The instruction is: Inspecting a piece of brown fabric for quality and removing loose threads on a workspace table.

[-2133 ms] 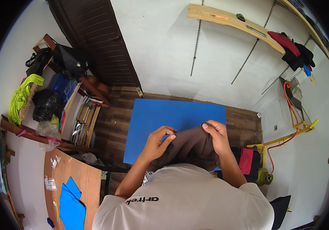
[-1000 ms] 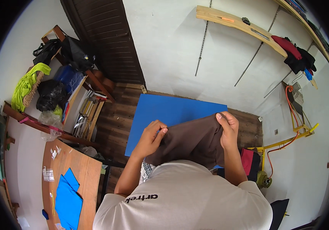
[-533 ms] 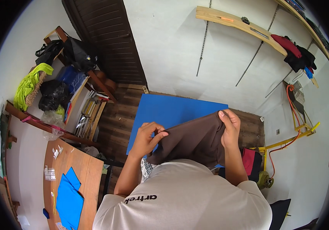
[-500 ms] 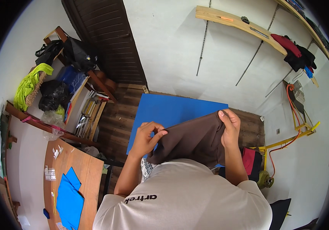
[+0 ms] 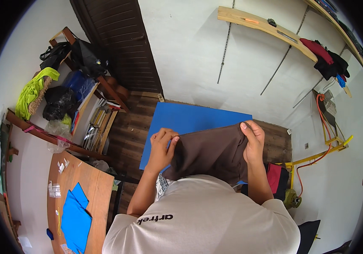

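A dark brown piece of cloth is stretched between my two hands in front of my chest. My left hand pinches its upper left corner between thumb and fingers. At the opposite corner my right hand grips the edge, with the thumb lying on top of the fabric. The cloth's upper edge slants up toward the right, and its lower part is hidden behind my shirt. Beneath it is a blue flat-topped table or board.
Left of me a wooden table bears folded bright blue cloth and paper scraps. Beyond it, a wooden rack holds bags and a yellow-green garment. A yellow metal frame with an orange hose stands on the right.
My left hand has moved slightly up and to the left, drawing the cloth's upper edge straighter and more level. My right hand has hardly moved.
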The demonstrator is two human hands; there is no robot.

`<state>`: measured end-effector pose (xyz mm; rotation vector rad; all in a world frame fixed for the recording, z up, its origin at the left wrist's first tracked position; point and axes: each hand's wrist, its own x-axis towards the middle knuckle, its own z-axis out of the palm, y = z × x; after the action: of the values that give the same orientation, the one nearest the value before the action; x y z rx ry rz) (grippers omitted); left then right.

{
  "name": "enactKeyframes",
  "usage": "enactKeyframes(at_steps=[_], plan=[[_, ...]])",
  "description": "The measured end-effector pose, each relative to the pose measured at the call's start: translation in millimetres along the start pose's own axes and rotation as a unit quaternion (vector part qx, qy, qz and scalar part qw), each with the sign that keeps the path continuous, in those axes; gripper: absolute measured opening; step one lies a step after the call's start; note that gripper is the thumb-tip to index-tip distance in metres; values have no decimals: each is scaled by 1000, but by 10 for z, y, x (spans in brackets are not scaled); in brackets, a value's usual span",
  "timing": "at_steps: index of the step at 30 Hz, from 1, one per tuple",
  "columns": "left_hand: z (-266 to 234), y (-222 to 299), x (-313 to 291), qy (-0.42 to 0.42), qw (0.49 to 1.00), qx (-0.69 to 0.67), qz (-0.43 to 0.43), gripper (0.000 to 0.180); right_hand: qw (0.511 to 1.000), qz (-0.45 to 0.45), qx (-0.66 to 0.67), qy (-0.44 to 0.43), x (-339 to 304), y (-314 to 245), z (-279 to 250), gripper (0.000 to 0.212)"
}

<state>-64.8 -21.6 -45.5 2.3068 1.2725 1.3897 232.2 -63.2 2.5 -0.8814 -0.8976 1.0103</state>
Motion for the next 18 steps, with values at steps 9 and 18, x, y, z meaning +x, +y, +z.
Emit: enactKeyframes(at_steps=[9, 18], plan=[[166, -128, -227, -98, 936, -214, -261, 30, 1000, 3, 12, 27, 16, -8, -6, 11], [-140, -235, -71, -149, 968, -174, -103, 20, 999, 0, 29, 40, -20, -35, -60, 11]])
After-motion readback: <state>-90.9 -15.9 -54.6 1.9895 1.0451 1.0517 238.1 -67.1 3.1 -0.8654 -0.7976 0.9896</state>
